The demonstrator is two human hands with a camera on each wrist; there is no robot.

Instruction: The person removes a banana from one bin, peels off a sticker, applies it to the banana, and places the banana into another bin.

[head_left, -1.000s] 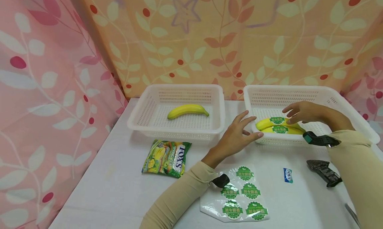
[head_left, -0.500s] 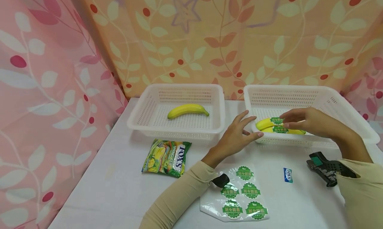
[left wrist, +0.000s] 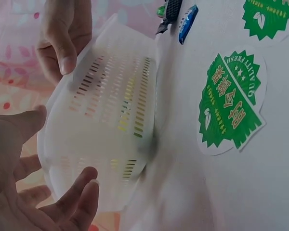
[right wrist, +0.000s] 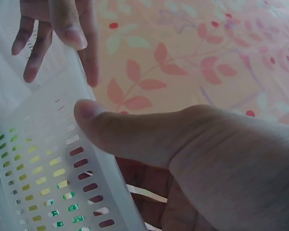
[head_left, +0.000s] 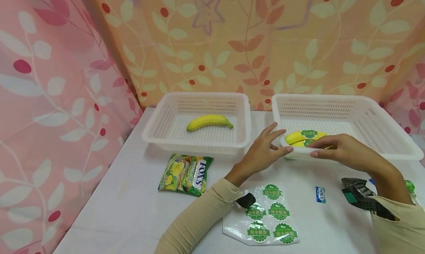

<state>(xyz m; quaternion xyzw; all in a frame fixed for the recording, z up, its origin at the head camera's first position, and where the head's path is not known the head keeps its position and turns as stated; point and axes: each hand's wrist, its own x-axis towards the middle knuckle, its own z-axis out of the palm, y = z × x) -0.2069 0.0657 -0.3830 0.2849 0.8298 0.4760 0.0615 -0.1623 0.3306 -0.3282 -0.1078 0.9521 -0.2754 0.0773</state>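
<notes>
My left hand is spread at the near left corner of the right white basket, its thumb and fingers on either side of the corner. In the left wrist view the left fingers look loosely bent beside the basket wall. My right hand is over the basket's front rim, with the thumb on the outer side and the fingers inside by the bananas. Two yellow bananas with green-and-white stickers lie just behind that rim; the right fingers partly hide the nearer one. Whether these fingers press it is hidden.
The left white basket holds one plain banana. A FOX'S candy bag lies before it. Nearer are a sheet of green stickers, a small FOX'S candy and a dark wrapped item, partly behind my right wrist.
My right hand has come down and nearer, from above the bananas to the basket's front rim, and the farther banana's sticker is uncovered. My left hand keeps its place. The bananas have not visibly moved.
</notes>
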